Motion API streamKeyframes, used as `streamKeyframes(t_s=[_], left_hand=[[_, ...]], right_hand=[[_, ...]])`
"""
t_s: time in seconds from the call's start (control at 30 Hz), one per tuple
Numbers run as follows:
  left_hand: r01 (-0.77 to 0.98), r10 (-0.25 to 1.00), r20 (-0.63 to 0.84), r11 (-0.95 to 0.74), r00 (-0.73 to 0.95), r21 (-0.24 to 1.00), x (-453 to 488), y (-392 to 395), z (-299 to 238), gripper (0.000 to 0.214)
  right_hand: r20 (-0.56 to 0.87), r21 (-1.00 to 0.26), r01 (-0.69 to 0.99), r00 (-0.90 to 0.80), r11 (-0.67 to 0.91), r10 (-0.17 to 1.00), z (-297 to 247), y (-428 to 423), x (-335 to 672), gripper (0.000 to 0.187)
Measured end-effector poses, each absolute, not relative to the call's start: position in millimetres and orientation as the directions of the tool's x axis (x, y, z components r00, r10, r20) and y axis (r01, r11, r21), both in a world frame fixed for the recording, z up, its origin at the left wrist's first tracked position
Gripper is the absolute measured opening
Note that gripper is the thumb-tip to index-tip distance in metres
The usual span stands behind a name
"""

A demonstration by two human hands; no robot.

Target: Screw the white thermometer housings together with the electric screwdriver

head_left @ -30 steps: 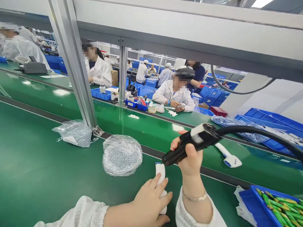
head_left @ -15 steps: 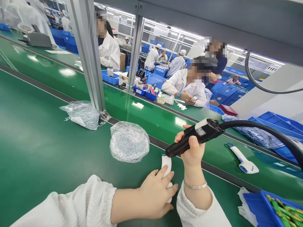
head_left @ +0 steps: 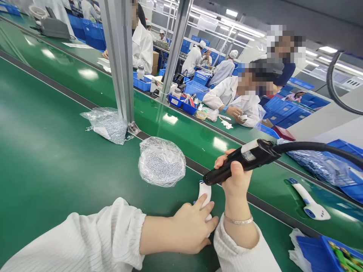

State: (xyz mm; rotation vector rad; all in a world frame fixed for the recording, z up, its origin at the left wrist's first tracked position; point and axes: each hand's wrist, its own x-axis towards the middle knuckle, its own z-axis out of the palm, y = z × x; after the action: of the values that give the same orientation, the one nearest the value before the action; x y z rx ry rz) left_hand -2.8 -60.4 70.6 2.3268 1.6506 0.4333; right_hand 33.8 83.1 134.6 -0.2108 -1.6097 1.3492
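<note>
My right hand [head_left: 236, 181] is closed round a black electric screwdriver [head_left: 246, 156], its cable running off to the right. The screwdriver's nose slants down to the far end of a white handheld thermometer [head_left: 204, 193] with blue trim, lying on the green bench. Whether the bit touches it cannot be made out. With its fingers spread across the white body, my left hand [head_left: 193, 228] holds the thermometer against the bench and hides much of it. Beyond them sits an opened clear bag of small metal screws [head_left: 163, 164].
Another bag of screws [head_left: 112, 128] lies by a metal post [head_left: 120, 64]. A white and blue thermometer [head_left: 310, 198] rests on the green belt [head_left: 272, 181]. At lower right stands a blue tray [head_left: 314, 249] with green batteries. Co-workers sit across the belt.
The view has shifted slightly. The thermometer on the belt has moved a little to the right. Both hands keep their hold, with the screwdriver still at the thermometer's far end.
</note>
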Motion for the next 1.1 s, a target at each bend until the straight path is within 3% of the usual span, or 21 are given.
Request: streamKeyframes(t_s=[0.43,0.63,0.9,1.1], left_hand=[[0.877,0.944,0.072,-0.326,0.322,0.352,-3,-60,75,0.055],[0.883,0.939,0.002,-0.323,0.343,0.342,4,-61,82,0.055],[0.874,0.936,0.018,-0.335,0.352,0.352,10,-60,83,0.054],[0.87,0.931,0.005,-0.343,0.365,0.354,8,-58,91,0.056]], right_hand=[[0.52,-0.845,-0.417,-0.491,0.335,0.699,140,88,35,0.038],[0.473,-0.876,-0.386,-0.57,0.289,0.672,149,89,44,0.044],[0.42,-0.905,-0.404,-0.804,0.133,0.421,159,95,57,0.047],[0.456,-0.887,-0.447,-0.815,0.113,0.357,152,106,61,0.048]])
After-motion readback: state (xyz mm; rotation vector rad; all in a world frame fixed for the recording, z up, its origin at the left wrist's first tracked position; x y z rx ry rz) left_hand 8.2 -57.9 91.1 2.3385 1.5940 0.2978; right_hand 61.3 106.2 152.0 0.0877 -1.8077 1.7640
